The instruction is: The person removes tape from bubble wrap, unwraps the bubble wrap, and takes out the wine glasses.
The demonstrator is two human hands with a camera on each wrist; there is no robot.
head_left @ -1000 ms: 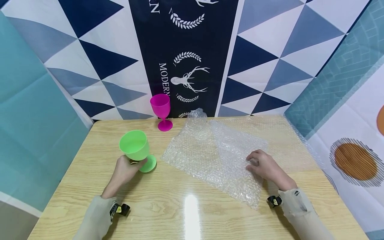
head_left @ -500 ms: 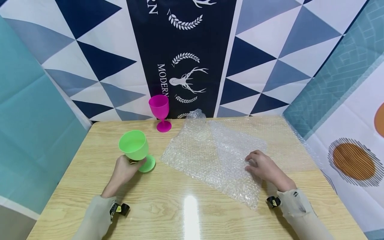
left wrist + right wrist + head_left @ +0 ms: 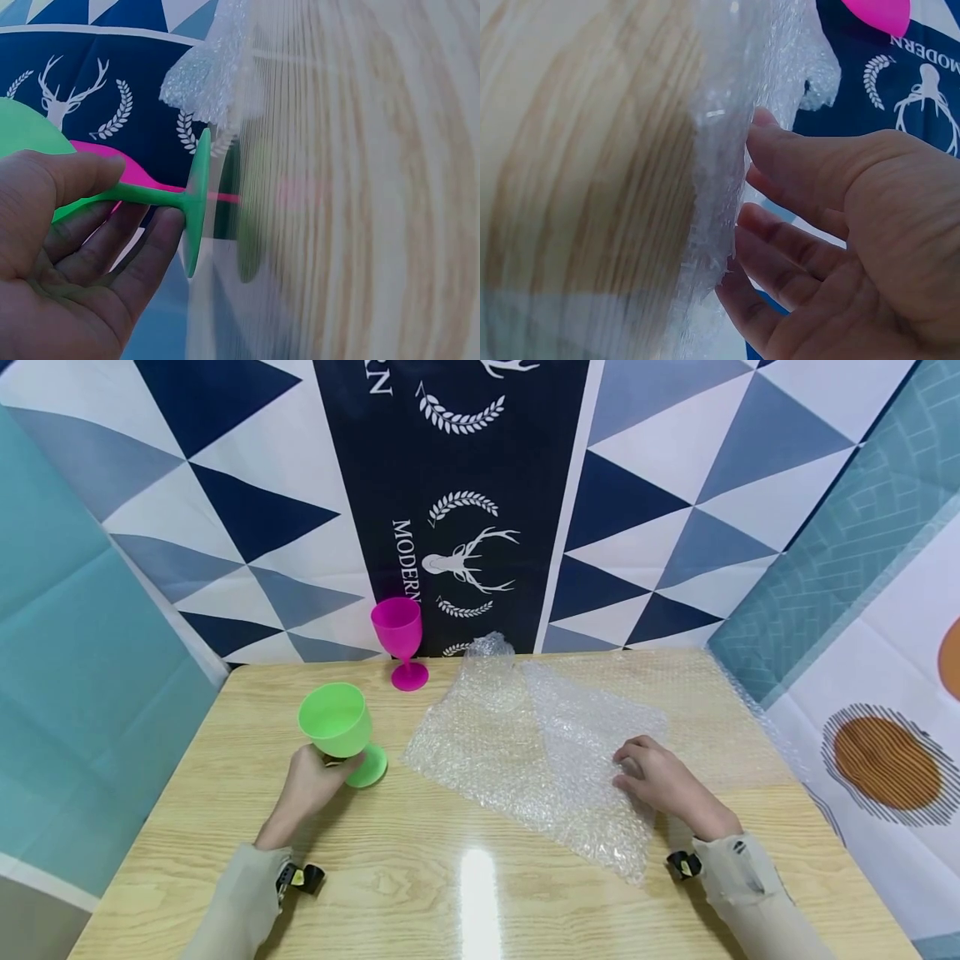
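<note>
A bright green plastic goblet (image 3: pixel 337 722) leans in my left hand (image 3: pixel 309 787), its bowl tipped toward me. In the left wrist view, thumb and fingers grip the stem (image 3: pixel 146 194); the round foot stands close over the table, with a narrow gap above its reflection. A crinkled sheet of clear bubble wrap (image 3: pixel 495 760) lies across the table's middle and right, with a folded layer on top. My right hand (image 3: pixel 663 781) rests its fingertips on that layer; in the right wrist view its fingers (image 3: pixel 772 251) are loosely bent against the wrap, pinching nothing.
A magenta goblet (image 3: pixel 399 631) stands upright at the table's back edge. Beside it, a bunched lump of bubble wrap (image 3: pixel 491 647) rises against the patterned backdrop (image 3: pixel 465 468). The wrap spreads to the right edge of the wooden table (image 3: pixel 405 893).
My left hand has shifted very slightly away from me with the green goblet. The right hand and the bubble wrap stay in place; the head view has drifted a little.
</note>
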